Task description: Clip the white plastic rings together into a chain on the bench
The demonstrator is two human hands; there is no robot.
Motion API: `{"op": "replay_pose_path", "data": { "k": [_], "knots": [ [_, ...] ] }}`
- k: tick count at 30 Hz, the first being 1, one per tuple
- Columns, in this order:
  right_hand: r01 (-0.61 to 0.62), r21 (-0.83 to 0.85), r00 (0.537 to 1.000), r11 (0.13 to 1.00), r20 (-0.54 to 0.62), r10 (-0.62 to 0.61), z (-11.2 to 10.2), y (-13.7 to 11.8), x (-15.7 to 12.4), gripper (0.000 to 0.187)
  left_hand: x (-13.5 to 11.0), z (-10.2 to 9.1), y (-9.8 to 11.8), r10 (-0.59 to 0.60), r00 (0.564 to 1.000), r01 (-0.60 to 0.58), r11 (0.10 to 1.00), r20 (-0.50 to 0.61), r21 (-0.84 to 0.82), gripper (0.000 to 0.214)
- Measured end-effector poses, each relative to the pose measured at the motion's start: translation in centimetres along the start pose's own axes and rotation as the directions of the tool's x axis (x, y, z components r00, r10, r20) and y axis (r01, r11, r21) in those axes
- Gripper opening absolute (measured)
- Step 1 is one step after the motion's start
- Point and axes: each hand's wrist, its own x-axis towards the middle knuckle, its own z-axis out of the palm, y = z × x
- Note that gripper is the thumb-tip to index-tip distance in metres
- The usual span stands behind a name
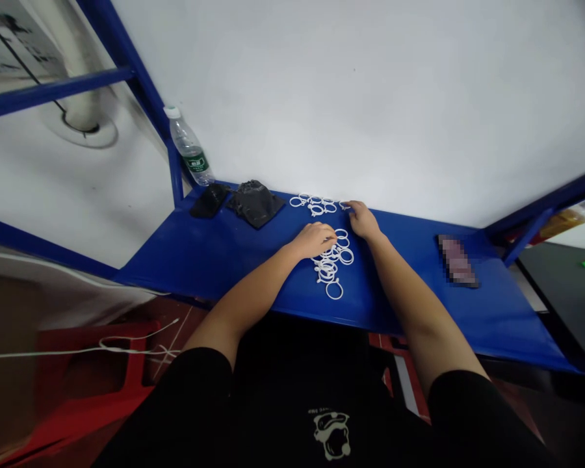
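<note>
Several white plastic rings (335,290), each with a small knob or loop, lie in a loose pile near the middle of the blue table. My left hand (316,240) is over the left side of this pile with its fingers curled down and closed; what they pinch is hidden. Farther back, my right hand (364,221) has its thumb and fingers closed at a single white ring (344,205) close to the wall. To the left of that ring sits a smaller group of white rings (316,210), some of them overlapping.
A black bag (256,203) and a flat black object (209,200) lie on the blue table (175,253) at left. Behind them a plastic bottle (190,148) leans by the blue frame post. A blurred-out phone-shaped object (457,261) is at right. A white wall borders the back.
</note>
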Motion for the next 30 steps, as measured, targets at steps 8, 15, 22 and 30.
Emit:
{"op": "replay_pose_path", "data": {
  "k": [8, 15, 22, 30],
  "knots": [
    [-0.084, -0.173, 0.994, 0.981, 0.054, 0.095, -0.4, -1.6, -0.9, 0.041, 0.0, -0.3, 0.3, 0.001, 0.999, -0.005, 0.997, -0.046, -0.074, 0.024],
    [-0.029, 0.299, 0.988, 0.954, -0.137, 0.073, -1.0, -4.0, -5.0, 0.036, 0.5, 0.1, 0.1, -0.116, 0.966, 0.105, 0.993, -0.232, -0.060, 0.031],
    [0.042, 0.506, 0.976, 0.862, -0.205, 0.073, -0.9, -6.3, -6.9, 0.044, 0.1, -0.2, 0.2, 0.030, 0.943, -0.021, 0.999, -0.331, 0.031, 0.020],
    [0.116, 0.509, 0.981, 0.853, -0.193, -0.018, -1.1, -7.7, -7.2, 0.047, 0.0, 0.2, 0.2, 0.019, 0.933, -0.011, 1.000, -0.360, 0.026, 0.021]
  ]
}}
